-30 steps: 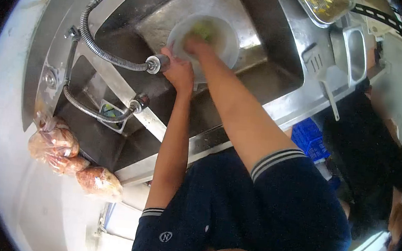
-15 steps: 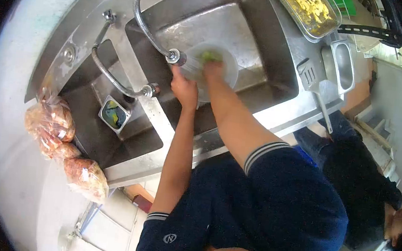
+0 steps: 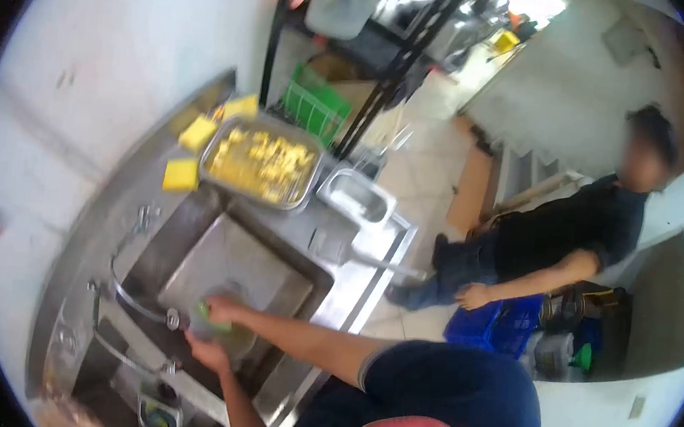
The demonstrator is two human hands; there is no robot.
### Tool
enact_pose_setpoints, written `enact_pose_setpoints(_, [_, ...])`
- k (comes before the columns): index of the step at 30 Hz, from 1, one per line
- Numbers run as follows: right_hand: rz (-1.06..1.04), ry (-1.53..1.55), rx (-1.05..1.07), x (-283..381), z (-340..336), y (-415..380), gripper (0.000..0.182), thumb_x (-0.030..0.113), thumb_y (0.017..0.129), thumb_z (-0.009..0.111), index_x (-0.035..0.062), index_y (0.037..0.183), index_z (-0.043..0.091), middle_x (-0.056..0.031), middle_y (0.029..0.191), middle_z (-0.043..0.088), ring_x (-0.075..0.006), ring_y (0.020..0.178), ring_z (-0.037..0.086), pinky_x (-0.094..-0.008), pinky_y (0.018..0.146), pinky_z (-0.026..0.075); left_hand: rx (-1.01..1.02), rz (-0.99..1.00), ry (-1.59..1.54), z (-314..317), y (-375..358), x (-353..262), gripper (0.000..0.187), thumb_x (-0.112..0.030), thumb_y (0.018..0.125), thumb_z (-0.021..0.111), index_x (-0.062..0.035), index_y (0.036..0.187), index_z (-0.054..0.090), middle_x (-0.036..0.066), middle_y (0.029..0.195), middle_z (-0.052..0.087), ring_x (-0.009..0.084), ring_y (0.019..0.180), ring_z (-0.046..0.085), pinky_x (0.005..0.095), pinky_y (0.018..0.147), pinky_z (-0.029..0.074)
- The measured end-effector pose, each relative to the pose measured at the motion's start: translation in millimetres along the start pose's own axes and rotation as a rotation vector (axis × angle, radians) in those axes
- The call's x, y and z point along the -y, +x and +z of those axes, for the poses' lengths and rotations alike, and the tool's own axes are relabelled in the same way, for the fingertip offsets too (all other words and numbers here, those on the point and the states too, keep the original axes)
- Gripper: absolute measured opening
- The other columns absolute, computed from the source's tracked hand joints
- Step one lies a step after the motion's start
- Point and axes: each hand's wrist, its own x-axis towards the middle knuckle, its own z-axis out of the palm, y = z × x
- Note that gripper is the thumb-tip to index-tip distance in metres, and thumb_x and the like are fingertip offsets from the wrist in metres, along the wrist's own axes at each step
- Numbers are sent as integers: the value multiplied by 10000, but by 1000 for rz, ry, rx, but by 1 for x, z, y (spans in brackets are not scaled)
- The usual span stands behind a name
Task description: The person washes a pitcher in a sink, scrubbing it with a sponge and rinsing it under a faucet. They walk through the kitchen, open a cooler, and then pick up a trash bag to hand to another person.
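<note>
Swung round since the earlier frame, my view sets the sink [image 3: 209,263] lower and leftward. From the left: the tap head [image 3: 173,320], just beside my left hand [image 3: 208,354], whose grip I can't make out; a blurred green piece [image 3: 203,309], just left of my right hand [image 3: 225,311], the nearer one. Its long axis is unreadable, and whether those fingers hold it I can't tell. Rightmost, the bowl [image 3: 241,342] shows between my arms.

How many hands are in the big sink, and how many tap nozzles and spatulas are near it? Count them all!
Hands: 2 (left hand, right hand)
Tap nozzles: 2
Spatula: 1
Total: 5
</note>
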Motion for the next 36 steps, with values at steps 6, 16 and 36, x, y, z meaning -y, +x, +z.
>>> enact_pose_setpoints(6, [34,457,-283,-22,-46,-45,236,137,737,484,-7,904,568,-132,841,577,-229,804,542,-349,710,416,29,-77,-124,8,2,0,574,72,668,470,-10,1234,421,257,1059,559,404,974,550,443,812,431])
enact_pose_setpoints(16, [146,537,-68,-25,4,-20,178,172,714,597,60,851,602,-48,751,583,-177,688,551,-354,572,455,227,-378,90,-12,-1,-72,336,-205,768,621,6,1021,554,213,1048,566,334,943,566,400,812,438])
enact_pose_setpoints(36, [895,1136,-795,1,55,52,190,122,827,501,22,980,552,-64,941,583,-180,861,540,-326,728,432,274,90,-38,17,45,11,414,19,740,428,1,1145,511,276,990,564,415,971,526,408,851,397])
